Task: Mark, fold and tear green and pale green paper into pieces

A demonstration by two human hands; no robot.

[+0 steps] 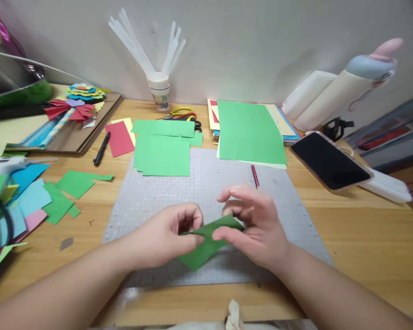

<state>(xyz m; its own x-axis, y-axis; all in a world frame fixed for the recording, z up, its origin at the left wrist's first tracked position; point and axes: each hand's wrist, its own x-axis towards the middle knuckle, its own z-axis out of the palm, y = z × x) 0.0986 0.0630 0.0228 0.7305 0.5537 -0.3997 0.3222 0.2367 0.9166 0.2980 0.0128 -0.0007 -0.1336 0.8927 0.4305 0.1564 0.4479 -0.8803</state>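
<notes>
A piece of green paper [206, 250] is held between my two hands above the grey cutting mat [151, 197], tilted and folded over along its upper edge. My left hand [179, 233] pinches its left side, with the thumb in front and the curled fingers behind. At the right end, my right hand [256, 224] has its thumb against the paper and the other fingers behind it; the index finger is raised off the sheet. Green paper pieces [163, 156] lie at the mat's top left. A dark red pencil [254, 176] rests beyond my right hand.
Large green sheets [251, 133] top a paper stack at the back. A paper cup [160, 91] holds white sticks beside scissors [184, 113]. A phone [330, 160] leans at right. Paper scraps [30, 201] and a black pen [102, 149] lie at left.
</notes>
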